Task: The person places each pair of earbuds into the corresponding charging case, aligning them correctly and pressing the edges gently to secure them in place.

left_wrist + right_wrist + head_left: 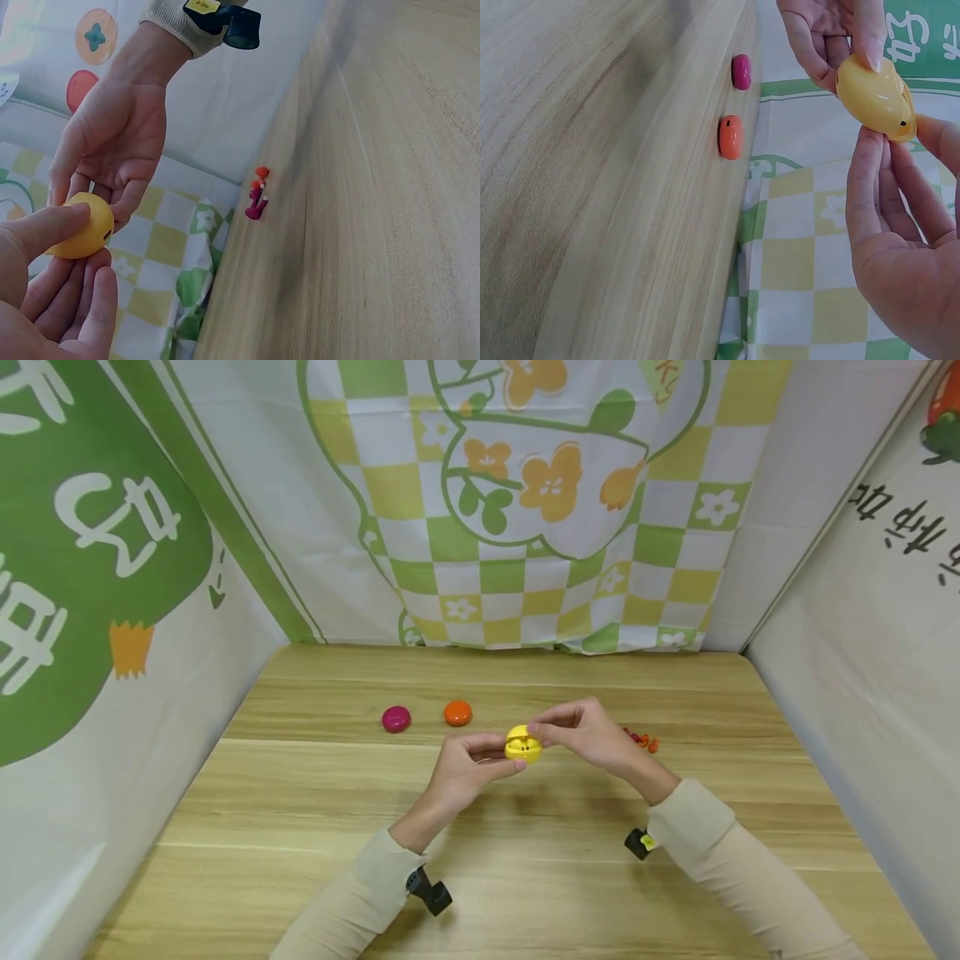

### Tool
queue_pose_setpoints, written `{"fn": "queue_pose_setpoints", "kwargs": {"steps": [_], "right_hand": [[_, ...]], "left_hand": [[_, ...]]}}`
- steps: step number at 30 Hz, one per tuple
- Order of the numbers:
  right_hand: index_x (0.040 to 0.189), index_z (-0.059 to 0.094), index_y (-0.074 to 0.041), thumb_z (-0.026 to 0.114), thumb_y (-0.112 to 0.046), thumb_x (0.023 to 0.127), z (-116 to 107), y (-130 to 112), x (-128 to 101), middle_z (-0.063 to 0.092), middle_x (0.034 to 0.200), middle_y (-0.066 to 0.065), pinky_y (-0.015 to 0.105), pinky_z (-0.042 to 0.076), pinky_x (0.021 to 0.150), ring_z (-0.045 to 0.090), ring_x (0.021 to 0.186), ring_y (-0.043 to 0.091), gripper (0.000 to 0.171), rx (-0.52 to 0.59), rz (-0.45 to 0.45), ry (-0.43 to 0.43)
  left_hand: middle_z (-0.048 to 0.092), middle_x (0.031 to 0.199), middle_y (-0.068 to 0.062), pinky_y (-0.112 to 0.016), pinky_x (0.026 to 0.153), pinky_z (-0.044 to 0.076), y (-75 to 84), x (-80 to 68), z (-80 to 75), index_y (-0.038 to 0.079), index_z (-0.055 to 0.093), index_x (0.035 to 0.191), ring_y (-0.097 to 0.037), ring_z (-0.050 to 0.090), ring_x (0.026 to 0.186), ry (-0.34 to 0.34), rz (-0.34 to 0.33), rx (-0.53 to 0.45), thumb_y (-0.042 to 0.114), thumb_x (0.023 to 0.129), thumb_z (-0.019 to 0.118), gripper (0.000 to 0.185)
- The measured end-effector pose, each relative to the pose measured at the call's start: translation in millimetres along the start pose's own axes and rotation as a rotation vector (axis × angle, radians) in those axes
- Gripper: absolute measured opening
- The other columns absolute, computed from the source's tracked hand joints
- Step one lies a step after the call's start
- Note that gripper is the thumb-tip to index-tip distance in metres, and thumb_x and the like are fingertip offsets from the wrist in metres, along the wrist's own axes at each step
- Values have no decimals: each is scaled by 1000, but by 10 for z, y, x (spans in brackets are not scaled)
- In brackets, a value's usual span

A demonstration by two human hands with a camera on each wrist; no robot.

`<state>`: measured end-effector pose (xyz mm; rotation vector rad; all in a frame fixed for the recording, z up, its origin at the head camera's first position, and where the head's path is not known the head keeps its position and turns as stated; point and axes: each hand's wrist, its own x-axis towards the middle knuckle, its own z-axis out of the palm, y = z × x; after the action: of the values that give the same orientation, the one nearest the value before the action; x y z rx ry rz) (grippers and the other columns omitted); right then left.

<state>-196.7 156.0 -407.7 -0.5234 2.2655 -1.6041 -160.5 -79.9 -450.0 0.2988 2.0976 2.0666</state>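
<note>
Yellow case (522,746), small and rounded like a clamshell, sits above the middle of the counter (300,827), lifted clear of the wood and held between both hands; the left hand (471,766) takes it from the left, thumb on top and fingers curled beneath, so its grip is grasping the yellow case; the right hand (585,735) meets it from the right, fingertips pinching the upper edge, its grip also grasping the yellow case; in the right wrist view the case (877,96) shows a seam along its side and a small dark dot near the edge; in the left wrist view it (81,225) rests against the left thumb with the right hand's fingers (112,191) cupping it from above. Farther back on the counter lie a magenta case (396,718) and an orange case (457,712), side by side and apart from each other, both to the left of the hands; just behind the right hand lies a little cluster of red and orange pieces (643,741), too small to identify; patterned cloth walls (525,510) in green, yellow and white stand around the counter; both forearms wear beige sleeves (712,852).
</note>
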Motion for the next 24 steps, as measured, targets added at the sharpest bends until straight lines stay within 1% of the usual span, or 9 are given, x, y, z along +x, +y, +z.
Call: {"fn": "queue_pose_setpoints", "kwargs": {"steps": [4, 9, 12, 15, 17, 19, 24], "right_hand": [[119, 80, -12, 75, -31, 100, 6, -3, -7, 81, 116, 7, 37, 65, 92, 77, 102, 21, 27, -35, -28, 13], [117, 81, -10, 76, -25, 100, 30, 23, -15, 81, 114, 9, 31, 65, 87, 78, 98, 19, 23, -39, -90, 23], [116, 81, -10, 77, -23, 99, 47, 41, -26, 81, 113, 10, 31, 66, 85, 79, 97, 19, 21, -32, -119, 35], [115, 81, -11, 79, -22, 98, 64, 54, -45, 81, 114, 10, 37, 67, 86, 80, 97, 20, 21, -28, -141, 53], [115, 81, -10, 79, -22, 97, 76, 71, -55, 81, 114, 11, 38, 68, 86, 80, 97, 20, 22, -29, -158, 66], [116, 81, -9, 79, -21, 97, 91, 87, -67, 81, 113, 11, 37, 68, 85, 80, 96, 19, 22, -27, -177, 78], [114, 81, -5, 80, -14, 95, 149, 139, -80, 81, 111, 15, 29, 67, 80, 80, 92, 16, 20, -5, -243, 107]], "left_hand": [[80, 119, -14, -28, 90, 65, -8, 0, -14, 5, 79, 120, -20, 78, 104, 2, -9, 4, 10, 87, 88, 35], [80, 118, -13, -29, 91, 65, -19, 4, -34, 5, 80, 119, -20, 79, 104, 3, -15, 3, 11, 86, 89, 35], [80, 118, -13, -29, 91, 65, -10, 1, -40, 6, 80, 118, -20, 79, 104, 4, -16, 8, 12, 86, 89, 35], [80, 118, -12, -29, 91, 65, -1, -3, -44, 6, 80, 118, -20, 79, 104, 4, -17, 17, 13, 86, 90, 34], [81, 117, -12, -29, 91, 65, 1, -4, -47, 7, 80, 118, -20, 79, 104, 4, -17, 23, 14, 86, 90, 34], [81, 118, -12, -30, 91, 65, 0, -5, -50, 7, 80, 118, -20, 79, 105, 3, -18, 22, 14, 86, 90, 34], [81, 118, -11, -29, 91, 65, -4, -7, -58, 8, 80, 118, -20, 79, 104, 2, -15, 28, 16, 86, 89, 34]]}}
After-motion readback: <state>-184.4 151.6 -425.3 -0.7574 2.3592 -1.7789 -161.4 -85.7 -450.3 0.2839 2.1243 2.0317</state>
